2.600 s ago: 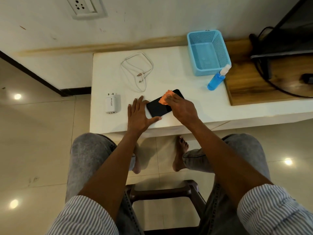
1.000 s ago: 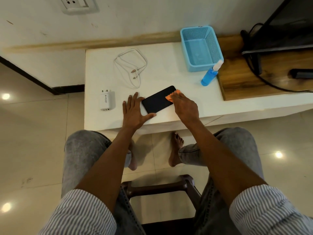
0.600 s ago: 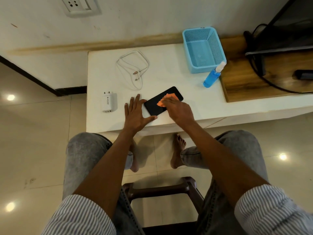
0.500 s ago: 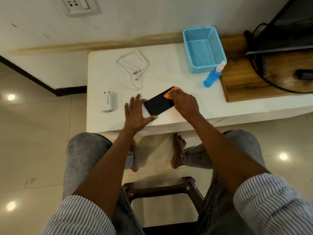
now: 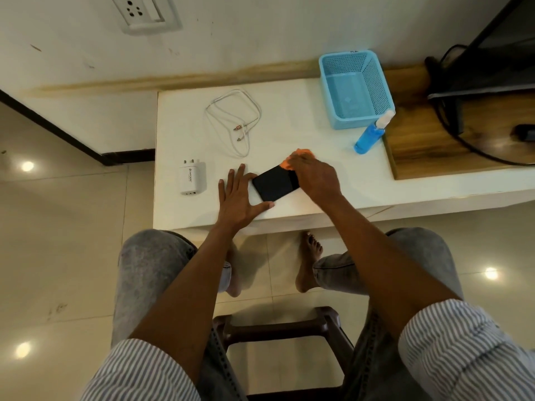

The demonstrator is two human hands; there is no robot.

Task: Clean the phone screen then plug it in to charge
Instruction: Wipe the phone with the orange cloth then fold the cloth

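Phone: lies screen-up near the front edge of our white table, dark and angled.
Change: half a second ago our orange cloth sat at the phone's far corner; it is there again, after sweeping mid-screen just before. We judge wiping is still under way, charging not begun.
Left hand: flat, fingers straight, bracing the phone's near end.
Right hand: fingers curled over the cloth, pressing it down.
Waiting: white cable, adapter, wall socket.
Hidden: our right hand covers the phone's far end; smudges too faint to judge.
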